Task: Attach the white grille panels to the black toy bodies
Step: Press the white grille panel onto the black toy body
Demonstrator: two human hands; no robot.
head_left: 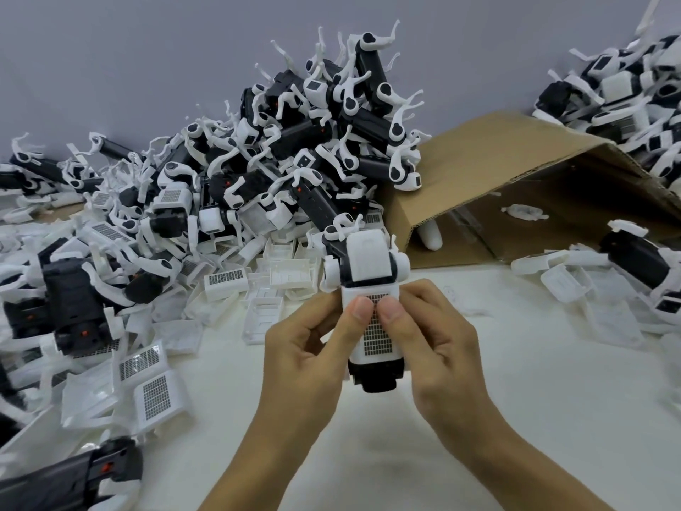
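I hold one black toy body (376, 378) upright over the white table, its white head piece (368, 263) pointing away from me. A white grille panel (376, 337) lies on its upper face. My left hand (306, 348) grips the body from the left and my right hand (435, 344) grips it from the right. Both thumbs press side by side on the top of the grille. Loose white grille panels (154, 396) lie at the left.
A tall heap of black toy bodies with white legs (294, 142) rises behind my hands. A brown cardboard box (516, 186) lies on its side at the right, with more toys (634, 90) beyond it. Another black body (73, 473) sits at the bottom left.
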